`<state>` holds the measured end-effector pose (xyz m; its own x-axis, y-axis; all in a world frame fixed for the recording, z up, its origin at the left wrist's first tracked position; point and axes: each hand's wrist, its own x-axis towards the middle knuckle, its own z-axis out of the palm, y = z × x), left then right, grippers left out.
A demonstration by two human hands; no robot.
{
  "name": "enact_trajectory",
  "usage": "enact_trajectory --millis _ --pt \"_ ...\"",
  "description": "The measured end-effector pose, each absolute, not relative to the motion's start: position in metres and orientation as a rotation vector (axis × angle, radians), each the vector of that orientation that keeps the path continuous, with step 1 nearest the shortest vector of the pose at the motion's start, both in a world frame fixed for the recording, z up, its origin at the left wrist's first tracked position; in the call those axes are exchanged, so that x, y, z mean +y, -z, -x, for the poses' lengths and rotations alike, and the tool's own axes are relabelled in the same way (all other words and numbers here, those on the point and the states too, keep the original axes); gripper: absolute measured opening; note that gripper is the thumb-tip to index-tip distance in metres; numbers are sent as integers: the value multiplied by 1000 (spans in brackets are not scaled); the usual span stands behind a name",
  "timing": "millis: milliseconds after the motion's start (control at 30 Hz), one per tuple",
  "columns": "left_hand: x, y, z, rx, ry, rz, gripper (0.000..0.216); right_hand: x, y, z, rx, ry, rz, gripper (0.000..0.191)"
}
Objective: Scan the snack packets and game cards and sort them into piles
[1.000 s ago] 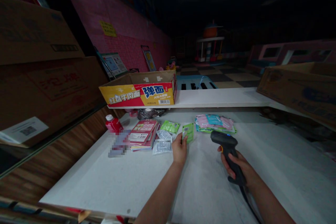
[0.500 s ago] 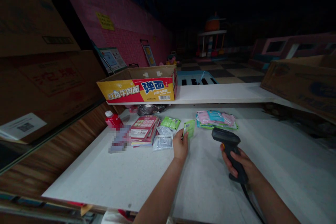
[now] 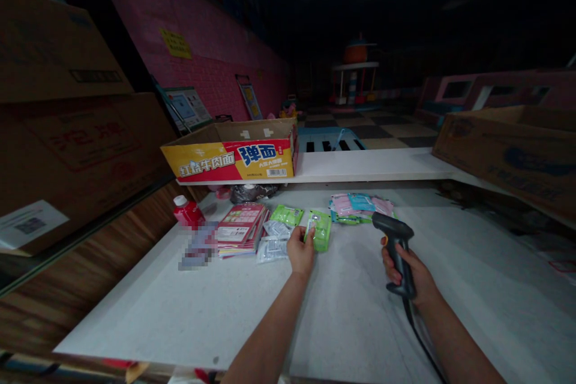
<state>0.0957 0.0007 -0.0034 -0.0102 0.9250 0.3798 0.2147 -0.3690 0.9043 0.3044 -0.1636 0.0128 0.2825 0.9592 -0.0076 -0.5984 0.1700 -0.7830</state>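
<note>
Between the thumb and fingers of my left hand (image 3: 300,252) is a green packet (image 3: 321,230), its printed face turned toward me. My right hand (image 3: 416,273) is wrapped round the handle of a black barcode scanner (image 3: 398,252), whose head points left and whose cable hangs down. Just left of my left hand lie another green packet (image 3: 287,215) and white packets (image 3: 272,249). Beyond them is a stack of red booklets (image 3: 241,229). A pile of pink, blue and green packets (image 3: 360,205) sits behind the scanner.
A red bottle (image 3: 188,212) with a white cap stands at the left. An open noodle carton (image 3: 229,156) rests on the raised white shelf (image 3: 360,165); another carton (image 3: 508,156) is at the right. Large cardboard boxes (image 3: 81,144) are stacked along the left side.
The green packet in my left hand has turned more flatly toward me and sits slightly lower. The scanner is now held more upright, its head nearer the packet pile. The view has shifted slightly.
</note>
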Motion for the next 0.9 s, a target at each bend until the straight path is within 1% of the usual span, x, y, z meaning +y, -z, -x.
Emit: enact_trajectory --millis 100,267,333,433,600,733,900 --pt "3 1 -104 1106 -1398 -1394 32 -161 -11 -311 -476 -1167 724 32" --pt "11 -15 -137 799 -1229 -1061 39 -160 -14 -314 -392 -1121 695 33" --pt "17 -22 -155 733 -1175 -991 37 -159 -15 -313 -395 -1101 718 32" --pt "27 -32 -184 761 -1088 -934 30 -158 -14 -311 -402 -1086 753 34" --pt "39 -38 -222 951 -1050 -1022 22 -155 -13 -310 -413 -1072 770 36" --pt "45 -38 -227 1051 -1057 -1117 16 -155 -14 -311 -439 -1076 774 36" --pt "46 -36 -211 1340 -986 -1653 11 -154 -13 -310 -446 -1082 784 36"
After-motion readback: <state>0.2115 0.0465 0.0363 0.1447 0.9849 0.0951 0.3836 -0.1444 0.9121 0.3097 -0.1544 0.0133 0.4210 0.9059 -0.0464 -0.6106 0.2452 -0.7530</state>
